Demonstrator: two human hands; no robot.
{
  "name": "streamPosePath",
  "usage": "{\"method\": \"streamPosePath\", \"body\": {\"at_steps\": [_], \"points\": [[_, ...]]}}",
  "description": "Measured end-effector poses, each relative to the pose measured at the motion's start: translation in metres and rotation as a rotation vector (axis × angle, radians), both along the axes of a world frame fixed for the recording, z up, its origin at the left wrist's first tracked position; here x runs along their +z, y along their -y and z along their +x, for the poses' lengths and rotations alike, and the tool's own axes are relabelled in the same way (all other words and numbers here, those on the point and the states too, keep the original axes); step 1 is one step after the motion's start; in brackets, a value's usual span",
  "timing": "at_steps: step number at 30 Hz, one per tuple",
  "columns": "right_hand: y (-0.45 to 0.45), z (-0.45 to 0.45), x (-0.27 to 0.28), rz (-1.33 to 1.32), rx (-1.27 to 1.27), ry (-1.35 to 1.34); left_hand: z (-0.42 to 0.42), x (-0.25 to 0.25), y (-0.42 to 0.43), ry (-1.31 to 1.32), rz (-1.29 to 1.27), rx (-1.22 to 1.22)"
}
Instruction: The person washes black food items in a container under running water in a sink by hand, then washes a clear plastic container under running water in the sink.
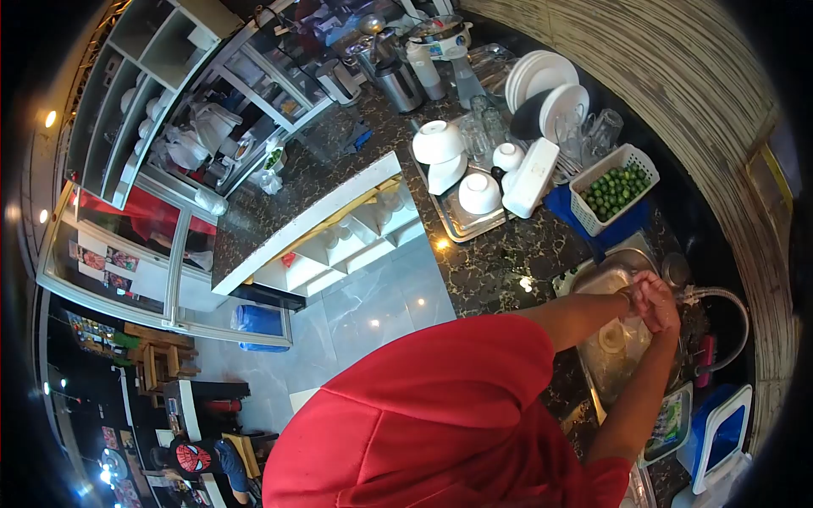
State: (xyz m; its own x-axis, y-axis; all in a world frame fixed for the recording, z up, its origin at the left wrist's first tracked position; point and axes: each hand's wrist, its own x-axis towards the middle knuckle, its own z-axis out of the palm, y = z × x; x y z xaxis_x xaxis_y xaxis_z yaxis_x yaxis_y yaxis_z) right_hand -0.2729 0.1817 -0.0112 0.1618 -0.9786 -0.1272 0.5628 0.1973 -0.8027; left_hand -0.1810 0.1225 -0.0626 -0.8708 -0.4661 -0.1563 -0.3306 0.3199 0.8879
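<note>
While the hands (650, 300) meet, fingers bent, over the metal sink (622, 372), whether around anything one cannot tell, its long axis runs roughly twelve to six; the curved hose (747, 326) begins toward three o'clock, nearer the right hand (663, 313).

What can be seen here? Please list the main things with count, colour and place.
Sink: one, metallic, right side
Hose: one, silver, beside the sink
Basket: one, white, on the counter
Fruits: many, green, in the basket
Tray: one, silver, left of the basket
Bowls: several, white, on tray
Plates: several, white, beyond the tray
Glasses: several, clear, near the plates
Shelves: several, pale, upper left
Unclear item: one, pink, beside hose
Another person: one, dark top, lower left
Own top: one, red, lower middle
Left hand, right hand: two, touching, over the sink
</note>
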Motion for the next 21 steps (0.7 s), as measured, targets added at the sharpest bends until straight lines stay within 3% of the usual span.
{"method": "streamPosePath", "body": {"at_steps": [1, 2, 4, 8, 11, 13, 14, 16, 17, 19, 21], "points": [[-0.006, 0.005, 0.004, -0.038, -0.052, -0.117, 0.001, -0.006, 0.004, -0.049, 0.022, -0.005], [-0.008, 0.018, 0.006, 0.091, -0.445, 0.059, -0.002, -0.011, 0.005, -0.097, 0.043, -0.021], [0.005, -0.015, -0.037, 0.178, -0.642, 0.451, -0.008, -0.016, 0.005, -0.188, 0.092, -0.061], [0.009, -0.020, -0.034, -0.107, -0.449, 0.698, -0.014, -0.023, 0.006, -0.299, 0.127, -0.094], [0.016, -0.019, -0.038, -0.065, -0.513, 0.671, -0.018, -0.042, 0.010, -0.379, 0.065, -0.027], [0.016, -0.014, -0.020, 0.045, -0.321, 0.579, -0.022, -0.072, 0.011, -0.372, 0.049, 0.143], [0.016, -0.012, -0.014, 0.117, -0.398, 0.507, -0.019, -0.055, 0.008, -0.372, 0.053, 0.134], [0.022, -0.001, 0.001, 0.214, -0.569, 0.547, -0.001, -0.001, -0.002, 0.236, 0.724, 0.322], [0.021, -0.003, 0.003, 0.310, -0.737, 0.585, -0.002, -0.023, 0.002, 0.255, 0.805, 0.290], [0.015, -0.022, -0.048, -0.039, -0.424, 0.566, -0.010, -0.047, 0.008, 0.309, 0.903, 0.193], [0.006, -0.018, -0.033, 0.161, -0.410, 0.468, 0.000, -0.037, 0.014, 0.299, 0.920, 0.182]]}}
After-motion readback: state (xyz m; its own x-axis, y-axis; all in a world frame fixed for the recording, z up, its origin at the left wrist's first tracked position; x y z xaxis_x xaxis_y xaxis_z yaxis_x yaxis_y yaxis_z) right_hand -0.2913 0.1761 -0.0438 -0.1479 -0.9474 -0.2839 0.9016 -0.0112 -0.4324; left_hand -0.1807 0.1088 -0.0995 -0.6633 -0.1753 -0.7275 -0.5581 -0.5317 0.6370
